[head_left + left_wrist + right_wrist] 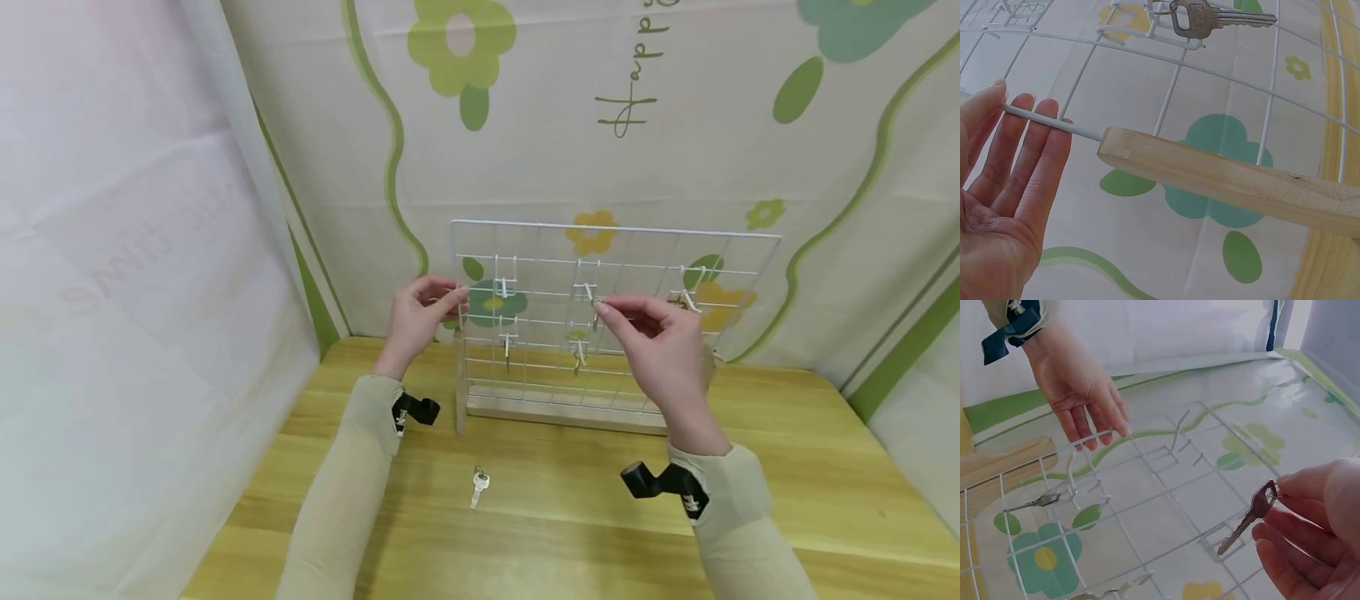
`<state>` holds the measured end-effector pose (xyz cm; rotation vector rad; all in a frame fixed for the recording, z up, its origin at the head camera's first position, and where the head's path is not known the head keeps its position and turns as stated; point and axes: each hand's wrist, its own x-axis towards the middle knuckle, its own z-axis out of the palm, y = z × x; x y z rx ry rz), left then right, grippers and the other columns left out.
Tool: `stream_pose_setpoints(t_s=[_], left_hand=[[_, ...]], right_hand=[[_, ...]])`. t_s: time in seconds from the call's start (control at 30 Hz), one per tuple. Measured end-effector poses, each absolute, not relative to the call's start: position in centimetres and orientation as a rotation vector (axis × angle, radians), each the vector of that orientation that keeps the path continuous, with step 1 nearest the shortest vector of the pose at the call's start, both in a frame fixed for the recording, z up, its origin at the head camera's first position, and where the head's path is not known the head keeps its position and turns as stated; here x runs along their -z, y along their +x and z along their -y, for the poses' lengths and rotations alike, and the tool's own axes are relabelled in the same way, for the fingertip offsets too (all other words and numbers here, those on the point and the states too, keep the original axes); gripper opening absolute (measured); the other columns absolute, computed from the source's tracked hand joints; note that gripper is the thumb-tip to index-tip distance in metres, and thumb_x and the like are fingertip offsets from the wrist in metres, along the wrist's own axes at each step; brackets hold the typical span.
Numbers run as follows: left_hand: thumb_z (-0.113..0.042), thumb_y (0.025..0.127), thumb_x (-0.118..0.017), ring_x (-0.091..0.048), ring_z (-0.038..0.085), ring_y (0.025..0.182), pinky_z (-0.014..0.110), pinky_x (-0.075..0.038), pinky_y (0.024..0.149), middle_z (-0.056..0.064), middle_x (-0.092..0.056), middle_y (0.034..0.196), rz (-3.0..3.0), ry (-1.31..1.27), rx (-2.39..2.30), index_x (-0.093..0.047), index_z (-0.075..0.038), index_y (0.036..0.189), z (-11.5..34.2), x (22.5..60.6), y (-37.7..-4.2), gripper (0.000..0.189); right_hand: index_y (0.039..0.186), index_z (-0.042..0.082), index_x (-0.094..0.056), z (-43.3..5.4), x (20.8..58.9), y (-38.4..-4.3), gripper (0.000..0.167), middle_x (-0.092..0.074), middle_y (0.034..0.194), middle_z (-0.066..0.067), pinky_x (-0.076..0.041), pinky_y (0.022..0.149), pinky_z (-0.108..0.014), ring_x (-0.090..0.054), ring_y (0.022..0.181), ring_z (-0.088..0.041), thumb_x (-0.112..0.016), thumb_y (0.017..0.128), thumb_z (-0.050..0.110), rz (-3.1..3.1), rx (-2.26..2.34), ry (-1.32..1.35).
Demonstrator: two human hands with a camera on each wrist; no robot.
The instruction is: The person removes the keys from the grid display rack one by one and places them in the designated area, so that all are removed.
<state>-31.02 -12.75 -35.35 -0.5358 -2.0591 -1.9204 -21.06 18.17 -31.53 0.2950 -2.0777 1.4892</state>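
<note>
A white wire grid rack (615, 228) with hooks stands upright on a wooden base (562, 412). My left hand (420, 317) holds its left side wire, thumb on one side and fingers on the other, just above a wooden foot (1210, 178). Between thumb and index finger, my right hand (663, 350) pinches a metal key (1250, 515) by its small ring. The key hangs in front of the rack, close to the upper middle hook (587, 291). From the lower left hook hangs another key (1200, 20). The upper left hook (504, 287) carries no visible key.
A loose key (480, 481) with a ring lies on the wooden table (570, 533), in front of the rack. Something hangs on the lower middle hook (580, 350). Behind the rack is a flower-printed cloth (540, 167); a white cloth (135, 250) hangs at left.
</note>
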Motion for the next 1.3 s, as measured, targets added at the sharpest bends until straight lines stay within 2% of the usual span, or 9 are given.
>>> stream_pose_setpoints(t_s=[0.33, 0.57, 0.67, 0.83, 1.07, 1.2, 1.3], left_hand=[[-0.022, 0.095, -0.076, -0.072, 0.030, 0.085, 0.037, -0.063, 0.077, 0.012, -0.074, 0.095, 2.060, -0.557, 1.911, -0.073, -0.005, 0.104, 12.8, 35.3, -31.1, 0.019], [-0.024, 0.095, -0.077, -0.072, 0.028, 0.086, 0.048, -0.062, 0.081, 0.012, -0.075, 0.097, 2.063, -0.536, 1.905, -0.073, -0.005, 0.104, 12.7, 35.1, -31.1, 0.022], [-0.024, 0.094, -0.077, -0.072, 0.028, 0.086, 0.045, -0.062, 0.081, 0.012, -0.075, 0.097, 2.075, -0.521, 1.906, -0.073, -0.005, 0.105, 12.7, 35.1, -31.1, 0.022], [-0.025, 0.094, -0.077, -0.072, 0.028, 0.085, 0.038, -0.063, 0.077, 0.012, -0.074, 0.096, 2.079, -0.516, 1.905, -0.073, -0.005, 0.104, 12.7, 35.0, -31.1, 0.023], [-0.025, 0.094, -0.078, -0.073, 0.028, 0.085, 0.043, -0.063, 0.079, 0.011, -0.074, 0.097, 2.063, -0.520, 1.917, -0.073, -0.006, 0.104, 12.7, 35.2, -31.2, 0.023], [-0.024, 0.094, -0.078, -0.073, 0.028, 0.085, 0.049, -0.062, 0.081, 0.013, -0.074, 0.097, 2.068, -0.516, 1.923, -0.073, -0.003, 0.105, 12.7, 35.3, -31.2, 0.024], [-0.025, 0.094, -0.078, -0.072, 0.028, 0.086, 0.048, -0.062, 0.081, 0.012, -0.074, 0.097, 2.072, -0.514, 1.918, -0.073, -0.003, 0.105, 12.7, 35.3, -31.2, 0.025]], right_hand=[[0.098, 0.008, -0.079, -18.0, 30.6, -18.3, 0.007, -0.075, 0.093, -0.002, -0.055, 0.065, -0.019, -0.067, 0.078, -0.016, -0.079, 0.092, 0.011, 2.094, -1.427, 0.477], [0.096, 0.010, -0.079, -17.7, 32.5, -17.6, 0.005, -0.075, 0.093, 0.000, -0.058, 0.067, -0.022, -0.069, 0.077, -0.017, -0.080, 0.091, 0.009, 2.207, -1.466, 0.524], [0.096, 0.008, -0.077, -17.4, 34.9, -17.6, 0.007, -0.075, 0.092, -0.002, -0.060, 0.067, -0.025, -0.070, 0.078, -0.023, -0.080, 0.090, 0.010, 2.299, -1.592, 0.501], [0.097, 0.009, -0.076, -15.7, 41.5, -17.7, 0.010, -0.074, 0.092, -0.005, -0.063, 0.071, -0.032, -0.071, 0.080, -0.027, -0.081, 0.089, 0.013, 2.476, -1.833, 0.365], [0.094, -0.005, -0.073, -13.2, 50.3, -18.3, 0.010, -0.073, 0.087, -0.013, -0.064, 0.067, -0.035, -0.072, 0.075, -0.027, -0.079, 0.088, 0.001, 2.516, -2.055, 0.245], [0.092, -0.006, -0.072, -12.8, 52.2, -18.4, 0.008, -0.073, 0.085, -0.013, -0.063, 0.063, -0.033, -0.072, 0.073, -0.027, -0.078, 0.088, -0.002, 2.512, -2.059, 0.179], [0.095, -0.007, -0.072, -12.8, 52.6, -18.6, 0.011, -0.073, 0.085, -0.012, -0.063, 0.063, -0.031, -0.072, 0.073, -0.025, -0.078, 0.087, -0.003, 2.528, -2.031, 0.167]])
